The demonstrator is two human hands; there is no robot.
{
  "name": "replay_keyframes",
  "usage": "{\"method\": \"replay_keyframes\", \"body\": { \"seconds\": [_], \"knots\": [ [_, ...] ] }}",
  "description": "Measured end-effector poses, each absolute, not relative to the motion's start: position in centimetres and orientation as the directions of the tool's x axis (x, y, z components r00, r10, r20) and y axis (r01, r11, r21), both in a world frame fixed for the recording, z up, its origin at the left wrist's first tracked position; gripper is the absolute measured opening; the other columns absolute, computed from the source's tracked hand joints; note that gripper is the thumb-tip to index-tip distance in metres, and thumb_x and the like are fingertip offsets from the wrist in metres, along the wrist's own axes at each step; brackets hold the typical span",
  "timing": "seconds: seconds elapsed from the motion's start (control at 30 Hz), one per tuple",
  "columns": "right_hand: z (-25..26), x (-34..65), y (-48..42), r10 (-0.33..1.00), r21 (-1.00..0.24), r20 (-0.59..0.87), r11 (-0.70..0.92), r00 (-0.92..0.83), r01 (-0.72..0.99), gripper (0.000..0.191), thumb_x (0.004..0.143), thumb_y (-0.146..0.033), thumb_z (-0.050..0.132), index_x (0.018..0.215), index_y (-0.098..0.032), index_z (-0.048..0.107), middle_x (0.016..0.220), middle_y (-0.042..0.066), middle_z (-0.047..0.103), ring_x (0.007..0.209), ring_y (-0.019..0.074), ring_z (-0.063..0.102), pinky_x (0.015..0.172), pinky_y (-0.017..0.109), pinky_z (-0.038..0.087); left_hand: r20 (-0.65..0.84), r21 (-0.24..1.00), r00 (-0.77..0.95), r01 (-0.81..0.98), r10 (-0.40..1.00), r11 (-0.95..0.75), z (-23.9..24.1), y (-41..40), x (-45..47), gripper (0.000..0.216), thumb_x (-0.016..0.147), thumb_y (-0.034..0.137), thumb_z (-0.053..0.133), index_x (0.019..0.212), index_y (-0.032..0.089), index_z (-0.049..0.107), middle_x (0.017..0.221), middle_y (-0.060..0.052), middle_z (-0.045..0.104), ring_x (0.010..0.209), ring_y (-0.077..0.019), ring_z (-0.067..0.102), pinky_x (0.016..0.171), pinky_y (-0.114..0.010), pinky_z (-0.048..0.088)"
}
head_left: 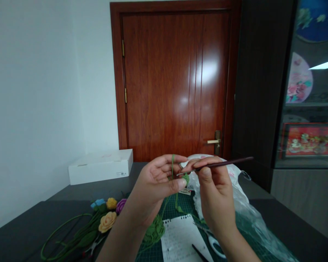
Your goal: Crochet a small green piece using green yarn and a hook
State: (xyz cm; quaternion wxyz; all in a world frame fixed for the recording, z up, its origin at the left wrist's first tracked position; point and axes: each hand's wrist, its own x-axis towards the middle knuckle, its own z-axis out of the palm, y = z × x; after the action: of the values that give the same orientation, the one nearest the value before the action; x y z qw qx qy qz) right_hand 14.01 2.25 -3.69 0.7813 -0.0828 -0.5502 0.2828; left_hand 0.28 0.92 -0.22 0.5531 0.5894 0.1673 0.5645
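Observation:
My left hand pinches a small green crochet piece between thumb and fingers. A strand of green yarn runs over its raised index finger and hangs down toward the table. In my right hand is a crochet hook with a dark handle, held much like a pen. The metal tip of the hook points left, close by the crochet piece; whether it sits in a loop is too small to tell. Below the hands lies a loose heap of green yarn.
A handwritten notebook sheet, a black pen and white-handled scissors lie on a green cutting mat. Crocheted flowers are at left, a clear plastic bag at right. Behind stands a white box.

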Motion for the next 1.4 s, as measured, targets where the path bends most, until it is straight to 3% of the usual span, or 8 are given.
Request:
{"method": "replay_keyframes", "body": {
  "seconds": [0.4,0.53,0.77,0.9,1.07,1.2,1.3,1.4],
  "knots": [
    [-3.4,14.6,2.6,0.515,-0.4,0.829,0.819,0.219,-0.412,0.011,0.103,-0.033,0.054,0.096,-0.025,0.058,0.082,-0.001,0.072,0.078,0.0157,0.07,0.074,0.031,0.055,0.449,0.842,0.216,-0.427,0.867,-0.33,0.0,0.8,0.7,0.029,0.065,0.009,0.087,0.092,0.014,0.08,0.079,-0.002,0.072,0.075,-0.0104,0.064,0.07,-0.019,0.051],
    [-3.1,15.5,2.3,0.341,-0.305,0.911,0.935,0.23,-0.178,0.008,0.103,-0.027,0.053,0.099,-0.024,0.06,0.083,0.0,0.07,0.078,0.0169,0.069,0.075,0.034,0.055,0.465,0.842,0.19,-0.397,0.865,-0.365,0.0,0.7,0.8,0.027,0.066,0.006,0.086,0.091,0.014,0.08,0.077,-0.001,0.072,0.074,-0.0099,0.064,0.069,-0.018,0.051],
    [-2.6,16.9,1.7,-0.105,0.16,0.983,0.896,-0.153,0.414,0.015,0.094,-0.011,0.06,0.098,-0.025,0.063,0.089,0.002,0.072,0.085,0.0189,0.067,0.079,0.037,0.053,0.581,0.796,0.098,-0.276,0.808,-0.539,0.1,0.2,1.0,0.025,0.07,0.003,0.082,0.091,0.015,0.08,0.074,0.0,0.071,0.071,-0.0106,0.064,0.067,-0.019,0.052],
    [-3.5,15.9,2.1,-0.008,-0.011,0.999,0.929,0.05,0.369,0.016,0.092,-0.014,0.062,0.1,-0.028,0.065,0.092,0.002,0.068,0.087,0.0198,0.065,0.081,0.039,0.052,0.629,0.749,-0.01,-0.262,0.778,-0.609,0.0,0.0,1.4,0.031,0.07,0.003,0.083,0.097,0.015,0.078,0.076,0.0,0.073,0.073,-0.0122,0.066,0.068,-0.021,0.054],
    [-4.3,14.1,2.6,0.359,-0.348,0.894,0.933,0.267,-0.091,0.01,0.096,-0.018,0.06,0.089,-0.026,0.058,0.079,-0.002,0.062,0.069,0.0159,0.061,0.07,0.034,0.05,0.491,0.751,-0.059,-0.476,0.869,-0.457,-0.3,0.3,1.9,0.038,0.066,0.008,0.087,0.102,0.014,0.076,0.076,0.0,0.072,0.073,-0.0116,0.066,0.07,-0.021,0.053],
    [-4.4,14.2,2.8,0.185,-0.218,0.962,0.963,0.203,0.157,0.014,0.091,-0.015,0.065,0.092,-0.028,0.063,0.082,-0.001,0.068,0.075,0.0188,0.065,0.072,0.036,0.051,0.459,0.768,0.016,-0.511,0.889,-0.387,-0.5,0.7,2.0,0.038,0.067,0.01,0.085,0.104,0.013,0.076,0.076,0.0,0.072,0.072,-0.0123,0.065,0.071,-0.023,0.053],
    [-4.7,14.8,2.8,-0.012,-0.01,0.999,0.879,0.045,0.476,0.023,0.088,-0.01,0.068,0.1,-0.029,0.067,0.085,0.001,0.072,0.078,0.0207,0.066,0.075,0.038,0.048,0.613,0.754,-0.11,-0.215,0.783,-0.62,-0.6,0.7,2.0,0.032,0.071,0.005,0.08,0.1,0.017,0.078,0.078,0.0,0.073,0.078,-0.0161,0.066,0.077,-0.028,0.053],
    [-4.7,15.2,2.4,-0.016,-0.008,0.999,0.846,0.039,0.533,0.02,0.091,-0.011,0.061,0.103,-0.026,0.065,0.087,0.003,0.072,0.081,0.0207,0.065,0.078,0.038,0.047,0.705,0.708,-0.105,0.041,0.701,-0.705,-0.3,0.5,1.7,0.029,0.073,0.004,0.076,0.098,0.019,0.079,0.08,-0.002,0.074,0.081,-0.0194,0.068,0.081,-0.032,0.053]
  ]
}}
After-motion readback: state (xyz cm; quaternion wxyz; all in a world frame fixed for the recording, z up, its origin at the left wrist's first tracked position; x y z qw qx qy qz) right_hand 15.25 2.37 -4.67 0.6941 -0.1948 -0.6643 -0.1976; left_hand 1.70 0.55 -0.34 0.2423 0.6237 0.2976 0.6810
